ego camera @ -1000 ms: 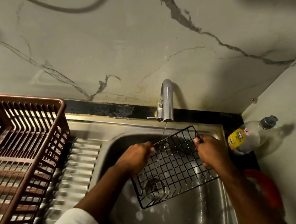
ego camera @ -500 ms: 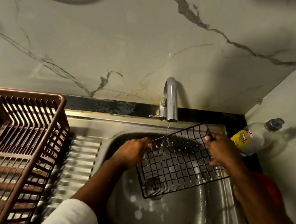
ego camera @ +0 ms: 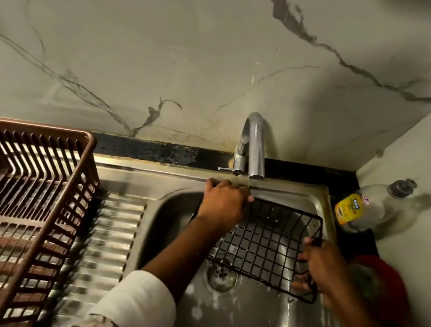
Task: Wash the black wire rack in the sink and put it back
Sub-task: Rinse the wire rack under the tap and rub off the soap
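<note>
The black wire rack (ego camera: 265, 242) hangs tilted over the steel sink (ego camera: 260, 321), just below the chrome tap (ego camera: 253, 146). My left hand (ego camera: 225, 201) grips the rack's far left corner, right under the spout, where a thin trickle of water falls. My right hand (ego camera: 319, 265) holds the rack's near right end, fingers curled round the wires. The drain (ego camera: 221, 276) shows through the mesh, with soap suds on the basin floor.
A brown plastic dish drainer (ego camera: 28, 208) stands on the ribbed draining board (ego camera: 104, 252) at the left. A clear soap bottle with a yellow label (ego camera: 366, 205) lies on the counter right of the sink, and a red object (ego camera: 380, 281) sits below it.
The rack has turned: its left end rose up to the spout with my left hand, while my right hand dropped lower and nearer with the other end. The camera also shifted closer.
</note>
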{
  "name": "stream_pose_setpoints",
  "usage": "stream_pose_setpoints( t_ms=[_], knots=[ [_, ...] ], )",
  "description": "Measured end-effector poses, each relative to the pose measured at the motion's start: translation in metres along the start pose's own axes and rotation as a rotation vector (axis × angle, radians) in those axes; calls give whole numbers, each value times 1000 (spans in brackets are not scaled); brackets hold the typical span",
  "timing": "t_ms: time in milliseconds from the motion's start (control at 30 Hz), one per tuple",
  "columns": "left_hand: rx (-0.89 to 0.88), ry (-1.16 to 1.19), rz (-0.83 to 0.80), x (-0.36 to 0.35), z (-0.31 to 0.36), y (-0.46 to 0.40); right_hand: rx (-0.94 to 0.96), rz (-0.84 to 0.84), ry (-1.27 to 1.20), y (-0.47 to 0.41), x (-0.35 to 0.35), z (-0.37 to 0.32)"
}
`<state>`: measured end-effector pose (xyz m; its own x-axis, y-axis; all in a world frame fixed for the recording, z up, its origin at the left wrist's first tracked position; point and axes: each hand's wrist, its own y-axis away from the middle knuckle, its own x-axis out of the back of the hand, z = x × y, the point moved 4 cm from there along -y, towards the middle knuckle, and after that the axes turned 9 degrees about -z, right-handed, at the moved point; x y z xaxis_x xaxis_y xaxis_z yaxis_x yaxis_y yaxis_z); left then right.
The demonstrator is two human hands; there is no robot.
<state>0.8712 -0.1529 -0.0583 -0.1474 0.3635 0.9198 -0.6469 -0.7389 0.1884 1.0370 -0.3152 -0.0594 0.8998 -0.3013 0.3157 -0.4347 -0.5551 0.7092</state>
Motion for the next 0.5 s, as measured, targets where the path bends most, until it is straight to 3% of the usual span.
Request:
stream_pose_setpoints(
  t_ms=[167,400,500],
  knots=[
    [-230,-26,-157,-10,55,-4,15,-24,2,7,-14,7],
    [94,39,-284,0,-34,19,-18,53,-21,7,18,20],
    [140,48,-293,1,-36,23,-28,58,-16,5,15,24]
  ],
)
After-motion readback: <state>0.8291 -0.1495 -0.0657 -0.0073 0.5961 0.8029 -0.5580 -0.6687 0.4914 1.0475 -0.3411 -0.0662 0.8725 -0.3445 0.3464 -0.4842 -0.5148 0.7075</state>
